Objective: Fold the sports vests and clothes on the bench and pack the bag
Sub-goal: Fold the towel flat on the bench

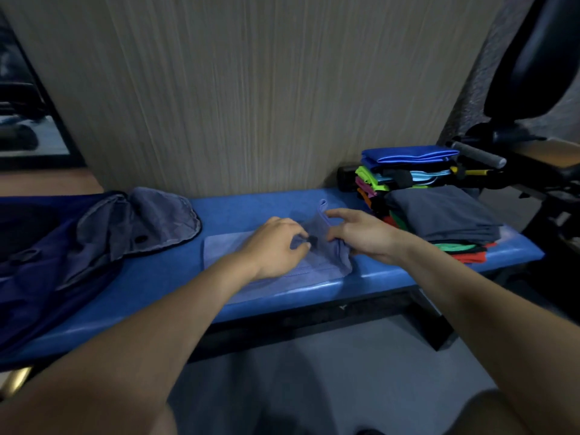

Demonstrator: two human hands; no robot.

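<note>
A pale blue mesh vest (317, 259) lies on the blue bench (270, 202), partly folded, with one strap loop standing up near the wall. My left hand (276, 243) pinches a fold of the vest at its middle. My right hand (361, 230) grips the vest's bunched right part, thumb raised. At the bench's left end lies an open dark blue bag (56, 246) with its grey lining flap (157, 218) turned out. A stack of folded clothes (439, 215) sits at the right end: dark grey on top in front, bright blue, green and red behind and beneath.
A wood-grain wall (251, 89) runs right behind the bench. Black gym equipment (533, 89) with a padded handle stands at the right, close to the clothes stack. A dark cylinder (345, 178) lies against the wall. Grey floor (314, 372) spreads below.
</note>
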